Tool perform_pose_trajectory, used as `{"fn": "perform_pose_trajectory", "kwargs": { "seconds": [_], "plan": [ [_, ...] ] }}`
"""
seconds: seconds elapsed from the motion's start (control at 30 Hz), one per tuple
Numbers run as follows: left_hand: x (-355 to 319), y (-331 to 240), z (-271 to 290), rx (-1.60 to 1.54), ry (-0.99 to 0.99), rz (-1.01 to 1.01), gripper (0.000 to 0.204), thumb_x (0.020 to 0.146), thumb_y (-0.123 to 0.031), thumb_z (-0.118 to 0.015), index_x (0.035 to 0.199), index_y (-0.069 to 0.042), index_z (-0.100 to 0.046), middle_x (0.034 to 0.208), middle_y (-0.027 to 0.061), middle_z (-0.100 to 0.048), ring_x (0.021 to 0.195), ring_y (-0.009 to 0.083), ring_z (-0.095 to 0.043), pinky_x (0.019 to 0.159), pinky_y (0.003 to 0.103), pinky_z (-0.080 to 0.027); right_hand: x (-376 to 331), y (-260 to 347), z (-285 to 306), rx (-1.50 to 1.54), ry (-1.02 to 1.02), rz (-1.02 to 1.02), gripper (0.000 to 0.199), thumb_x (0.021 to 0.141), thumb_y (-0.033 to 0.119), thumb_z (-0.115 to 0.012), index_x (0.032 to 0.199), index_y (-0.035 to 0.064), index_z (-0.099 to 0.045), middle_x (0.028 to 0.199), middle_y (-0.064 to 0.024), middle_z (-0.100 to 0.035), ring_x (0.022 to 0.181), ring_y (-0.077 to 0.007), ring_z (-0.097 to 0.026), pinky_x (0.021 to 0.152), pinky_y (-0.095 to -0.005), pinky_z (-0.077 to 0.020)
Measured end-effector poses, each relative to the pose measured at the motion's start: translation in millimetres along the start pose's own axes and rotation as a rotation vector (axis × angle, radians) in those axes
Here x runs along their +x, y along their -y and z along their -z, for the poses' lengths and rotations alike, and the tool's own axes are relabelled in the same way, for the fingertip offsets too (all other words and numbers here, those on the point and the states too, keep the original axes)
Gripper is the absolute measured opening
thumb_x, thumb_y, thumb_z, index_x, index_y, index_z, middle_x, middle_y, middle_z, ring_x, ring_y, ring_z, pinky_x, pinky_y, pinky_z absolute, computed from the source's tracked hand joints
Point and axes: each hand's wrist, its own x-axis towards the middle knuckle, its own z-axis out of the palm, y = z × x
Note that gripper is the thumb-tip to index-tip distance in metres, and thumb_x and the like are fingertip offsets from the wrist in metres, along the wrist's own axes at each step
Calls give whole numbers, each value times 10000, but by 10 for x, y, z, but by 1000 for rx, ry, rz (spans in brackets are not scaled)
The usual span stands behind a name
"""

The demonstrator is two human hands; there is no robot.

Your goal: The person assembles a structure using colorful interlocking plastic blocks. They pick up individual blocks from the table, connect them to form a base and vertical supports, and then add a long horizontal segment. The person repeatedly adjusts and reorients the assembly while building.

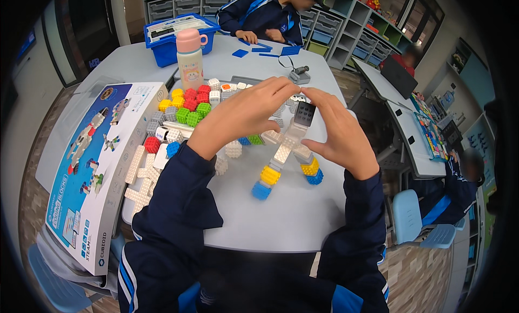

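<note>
Left of both hands (243,115) (344,134) lies a lettered box (97,172).

Box (89,167) left of loose blocks (183,115), bottle (190,64) behind, block figure (284,153) right

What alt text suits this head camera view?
A left hand and a right hand curve around a pale, yellow, blue and dark building-block figure on a pale table. Colorful loose blocks, a box and a pink-topped bottle are to the left.
</note>
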Motion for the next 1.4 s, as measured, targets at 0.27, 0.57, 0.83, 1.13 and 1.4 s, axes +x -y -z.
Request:
{"fn": "perform_pose_trajectory", "kwargs": {
  "seconds": [0.27,0.57,0.83,1.13,1.4],
  "plan": [
    [37,-74,-116,-76,-26,-86,547,688,-71,-818,1154,-23,-537,1232,121,-556,1102,326,-606,890,385,-536,-37,7,-80,-22,-10,9,629,633,45,-822,1178,-13,-513,1201,-156,-583,1042,-339,-594,861,-374,-518],
    [28,-33,-189,-120,-74,-105,459,686,-58,-794,1081,-17,-564,1220,114,-566,1046,307,-629,867,366,-550,-24,-50,-153,-86,-83,132,518,605,25,-800,1068,-17,-572,1182,-128,-593,1026,-315,-578,856,-383,-519],
    [28,8,-223,-159,-108,-113,446,673,-61,-795,1061,-10,-582,1231,131,-582,1076,317,-623,895,368,-542,-38,-72,-202,-115,-123,163,515,561,13,-787,1034,-7,-584,1182,-127,-597,1036,-313,-580,851,-385,-521],
    [32,5,-227,-157,-118,-123,472,681,-67,-801,1091,-13,-575,1236,141,-582,1103,335,-612,905,378,-536,-42,-105,-213,-111,-120,174,524,576,21,-787,1052,-6,-571,1197,-128,-592,1038,-312,-577,855,-382,-523],
    [3,3,22,-7,-73,70,503,761,-81,-778,1206,-56,-545,1186,107,-586,1070,320,-618,878,396,-528,-14,-252,-228,-86,-105,20,542,643,-11,-776,1131,-18,-541,1262,-145,-591,1092,-345,-587,882,-389,-515]
  ]
}}
